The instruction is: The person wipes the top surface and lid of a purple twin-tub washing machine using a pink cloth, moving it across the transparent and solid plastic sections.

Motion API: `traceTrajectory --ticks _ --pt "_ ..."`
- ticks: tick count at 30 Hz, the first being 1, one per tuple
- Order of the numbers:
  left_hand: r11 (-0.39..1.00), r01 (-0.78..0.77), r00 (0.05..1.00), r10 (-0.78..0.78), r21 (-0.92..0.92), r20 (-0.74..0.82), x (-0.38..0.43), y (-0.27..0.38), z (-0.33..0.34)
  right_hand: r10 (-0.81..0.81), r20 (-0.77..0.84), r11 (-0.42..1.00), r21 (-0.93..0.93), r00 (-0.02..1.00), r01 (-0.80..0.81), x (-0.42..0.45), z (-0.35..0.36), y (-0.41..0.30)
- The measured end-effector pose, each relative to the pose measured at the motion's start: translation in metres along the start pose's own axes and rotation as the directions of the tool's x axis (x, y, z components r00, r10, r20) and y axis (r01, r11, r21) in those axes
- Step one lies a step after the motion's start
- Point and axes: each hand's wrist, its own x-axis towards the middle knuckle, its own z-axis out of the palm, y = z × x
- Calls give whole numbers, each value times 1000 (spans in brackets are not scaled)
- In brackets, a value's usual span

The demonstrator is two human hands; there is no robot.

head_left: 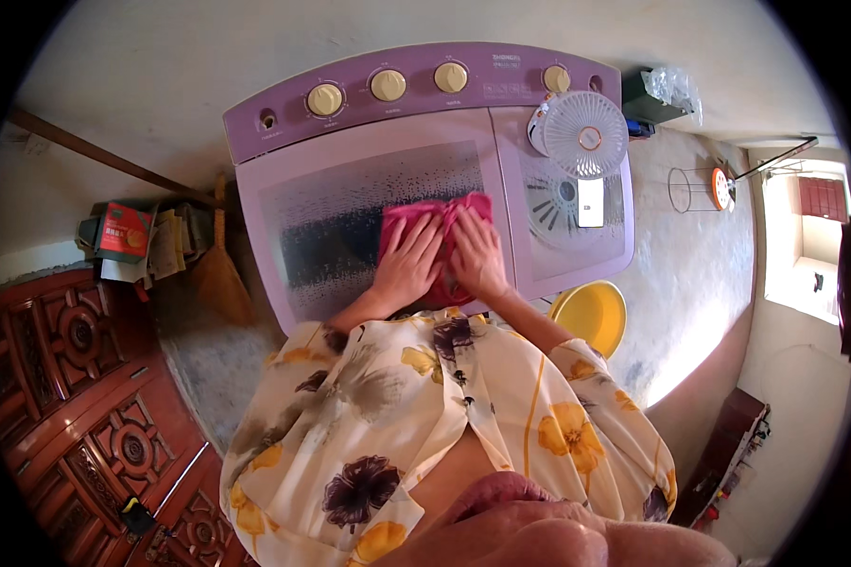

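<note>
A pink cloth (434, 208) lies on the lid of a purple twin-tub washing machine (262, 234), partly over its dark see-through window. Both hands rest on the cloth with their backs upward. My left hand (413, 262) presses its left part, fingers slightly spread. Beside it, my right hand (476, 255) lies on the right part, near a bunched fold at the fingertips. Whether any fingers grip the fabric is hard to tell. Part of the cloth is hidden under the hands.
A small white fan (587, 135) and a white rectangular object (591, 203) sit on the machine's right lid. A yellow basin (591, 319) stands at its lower right. On the left are a straw broom (221, 280), stacked boxes (124, 230) and carved red doors (85, 397).
</note>
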Motion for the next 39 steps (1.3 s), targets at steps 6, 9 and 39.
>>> traceTrajectory --ticks 6,9,39 --pt "985 149 989 -148 88 -21 -25 -38 -31 -153 -10 980 125 988 153 50 15 -45" --pt "948 266 950 -228 174 -212 24 -64 -33 -163 -76 986 27 984 166 117 27 -26" --pt "952 248 946 -198 180 -257 124 -76 -7 33 -218 999 -10 975 -36 162 21 34"
